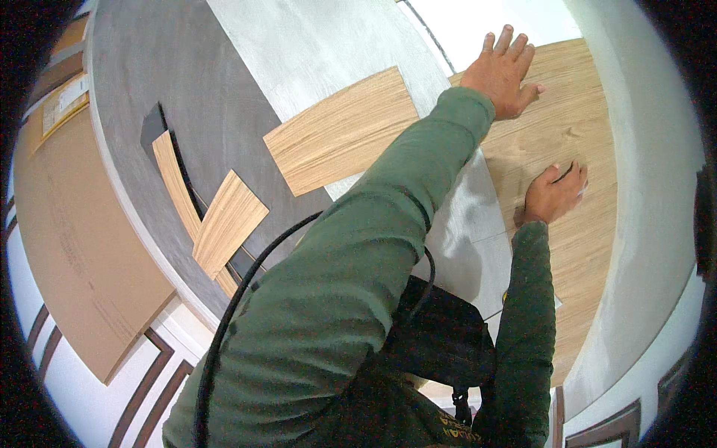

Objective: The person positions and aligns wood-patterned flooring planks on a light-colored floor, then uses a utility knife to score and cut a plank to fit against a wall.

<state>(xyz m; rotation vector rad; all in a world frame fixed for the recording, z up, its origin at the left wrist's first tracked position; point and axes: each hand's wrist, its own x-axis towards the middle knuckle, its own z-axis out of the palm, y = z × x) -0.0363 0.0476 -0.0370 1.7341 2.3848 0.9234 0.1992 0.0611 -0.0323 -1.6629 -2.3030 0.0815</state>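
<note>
My left hand (504, 81) lies palm down with its fingers spread, at the far edge of the light wood-look flooring planks (571, 104). Its fingertips reach over a bright white surface (493, 22). Nearer to me and a little to the right, my right hand (553, 197) rests on the same planks. Its thumb and fingers are apart, slightly blurred, and nothing shows in them. Left of my left forearm, a loose wood-look plank (343, 131) lies across pale grey flooring (291, 52) and darker grey flooring.
Cut plank pieces (230, 224) and a dark strip (154, 125) lie on the dark grey floor (183, 56) at left. A large cardboard sheet (82, 224) leans beyond it. The pale wall (650, 149) runs along the right. A black cable (261, 257) loops by my left arm.
</note>
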